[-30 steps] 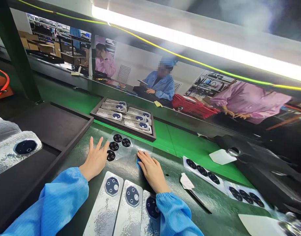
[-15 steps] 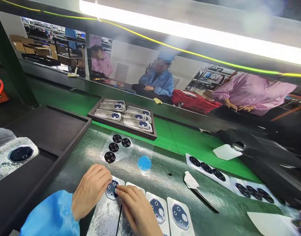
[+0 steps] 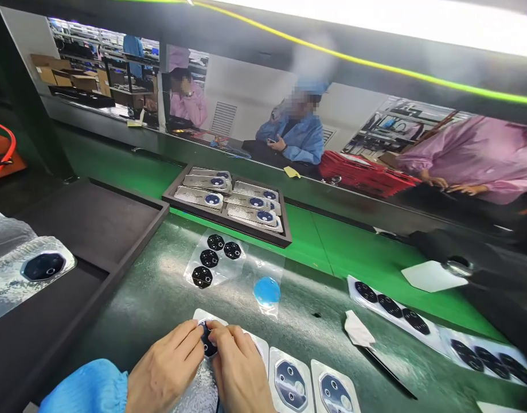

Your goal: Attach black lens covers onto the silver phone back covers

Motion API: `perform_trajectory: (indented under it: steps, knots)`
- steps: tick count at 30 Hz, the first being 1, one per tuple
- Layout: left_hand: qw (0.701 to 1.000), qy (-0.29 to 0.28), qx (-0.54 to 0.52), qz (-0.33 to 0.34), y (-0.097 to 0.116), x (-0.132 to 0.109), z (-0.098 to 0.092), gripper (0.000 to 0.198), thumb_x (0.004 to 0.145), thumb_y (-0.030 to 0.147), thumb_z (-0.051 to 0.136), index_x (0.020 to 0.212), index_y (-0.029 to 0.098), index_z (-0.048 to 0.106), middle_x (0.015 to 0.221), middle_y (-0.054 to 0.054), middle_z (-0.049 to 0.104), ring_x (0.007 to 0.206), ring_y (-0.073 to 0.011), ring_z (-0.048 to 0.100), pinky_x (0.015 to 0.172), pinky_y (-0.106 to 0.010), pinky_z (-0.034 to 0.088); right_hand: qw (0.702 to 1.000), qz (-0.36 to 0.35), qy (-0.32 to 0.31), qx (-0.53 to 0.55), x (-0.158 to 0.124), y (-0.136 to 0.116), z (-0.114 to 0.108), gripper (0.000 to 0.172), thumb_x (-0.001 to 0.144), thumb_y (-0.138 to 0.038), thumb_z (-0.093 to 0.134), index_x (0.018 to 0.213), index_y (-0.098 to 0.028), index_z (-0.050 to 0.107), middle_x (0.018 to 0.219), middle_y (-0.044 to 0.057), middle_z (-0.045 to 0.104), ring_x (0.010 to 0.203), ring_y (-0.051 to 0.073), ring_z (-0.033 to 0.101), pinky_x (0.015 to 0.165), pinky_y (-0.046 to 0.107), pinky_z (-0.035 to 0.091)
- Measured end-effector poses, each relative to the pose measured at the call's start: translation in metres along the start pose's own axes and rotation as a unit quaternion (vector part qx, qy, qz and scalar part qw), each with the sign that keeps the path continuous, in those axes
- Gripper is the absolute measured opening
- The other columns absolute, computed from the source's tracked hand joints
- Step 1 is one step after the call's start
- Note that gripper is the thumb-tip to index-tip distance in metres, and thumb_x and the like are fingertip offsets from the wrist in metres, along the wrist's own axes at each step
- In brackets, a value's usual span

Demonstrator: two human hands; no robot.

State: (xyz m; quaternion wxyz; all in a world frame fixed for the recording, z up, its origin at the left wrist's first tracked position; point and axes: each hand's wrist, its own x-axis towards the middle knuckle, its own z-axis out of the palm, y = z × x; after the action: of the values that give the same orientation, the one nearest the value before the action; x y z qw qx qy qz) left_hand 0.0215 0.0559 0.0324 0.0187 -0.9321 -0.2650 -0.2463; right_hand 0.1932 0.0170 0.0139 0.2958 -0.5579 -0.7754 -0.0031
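Silver phone back panels lie in a row along the bench's near edge, each with a dark octagonal camera plate. My left hand (image 3: 168,364) has its fingers pressed together at the left edge of one camera plate (image 3: 208,342) on the leftmost panel (image 3: 202,385). My right hand (image 3: 241,358) meets it from the right, its thumb and fingertips closed at the same plate. The hands partly hide this plate and the panel beneath. To the right lie two more panels, one with its camera plate (image 3: 290,384) and another farther over (image 3: 335,393), both untouched.
A dark tray (image 3: 284,236) of silver panels stands at the back. Black octagonal pieces (image 3: 209,258) lie on clear film beside a blue round sticker (image 3: 266,292). On the right are tweezers (image 3: 392,373) and strips of black pieces (image 3: 390,306). People sit across the bench.
My right fingertips have come closer to my left fingers, and the two hands now cover more of the camera plate. The head view has tilted down a little and shifted left.
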Motion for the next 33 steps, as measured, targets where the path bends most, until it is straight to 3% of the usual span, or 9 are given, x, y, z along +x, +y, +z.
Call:
perform_trajectory:
  steps: [9, 13, 18, 26, 33]
  knots:
    - [0.999, -0.021, 0.025, -0.012, 0.002, -0.002, 0.005, 0.038, 0.099, 0.007, 0.026, 0.11, 0.011, 0.062, 0.112, -0.009, 0.071, 0.108, -0.0197, 0.067, 0.097, -0.032, 0.054, 0.997, -0.032, -0.023, -0.073, -0.014, 0.01, -0.004, 0.027, 0.096, -0.007, 0.037, 0.108, -0.02, 0.059, 0.112, 0.008, 0.071, 0.082, 0.023, 0.061, 0.068, 0.036, 0.044]
    - [0.999, -0.037, 0.009, -0.007, 0.002, 0.002, 0.005, 0.036, 0.098, 0.006, 0.029, 0.113, 0.01, 0.062, 0.118, -0.009, 0.07, 0.107, -0.0208, 0.067, 0.095, -0.033, 0.055, 0.998, -0.033, -0.026, -0.048, -0.009, 0.007, -0.003, 0.032, 0.097, -0.007, 0.033, 0.113, -0.019, 0.058, 0.116, 0.007, 0.07, 0.084, 0.022, 0.06, 0.07, 0.035, 0.045]
    - [0.998, -0.055, -0.007, -0.031, 0.005, 0.009, 0.002, 0.033, 0.096, 0.005, 0.033, 0.111, 0.01, 0.061, 0.113, -0.011, 0.07, 0.1, -0.0225, 0.068, 0.088, -0.037, 0.057, 0.998, -0.022, -0.002, -0.055, -0.003, 0.005, -0.004, 0.035, 0.093, -0.001, 0.032, 0.11, -0.018, 0.058, 0.107, 0.008, 0.072, 0.079, 0.023, 0.061, 0.067, 0.036, 0.045]
    - [0.998, -0.048, 0.034, -0.028, 0.012, 0.015, -0.001, 0.033, 0.094, 0.004, 0.032, 0.11, 0.011, 0.06, 0.106, -0.011, 0.072, 0.094, -0.0223, 0.069, 0.083, -0.036, 0.058, 0.999, -0.033, -0.005, -0.026, -0.018, 0.009, -0.009, 0.033, 0.091, -0.004, 0.04, 0.111, -0.021, 0.06, 0.122, 0.007, 0.069, 0.087, 0.023, 0.063, 0.073, 0.036, 0.046]
    - [0.998, -0.026, 0.06, -0.021, 0.009, 0.014, 0.003, 0.035, 0.091, 0.002, 0.035, 0.114, 0.008, 0.06, 0.104, -0.012, 0.072, 0.096, -0.024, 0.07, 0.085, -0.036, 0.059, 0.997, -0.048, -0.005, -0.055, -0.022, 0.008, -0.001, 0.027, 0.094, -0.005, 0.039, 0.098, -0.019, 0.061, 0.123, 0.009, 0.07, 0.082, 0.023, 0.062, 0.066, 0.035, 0.043]
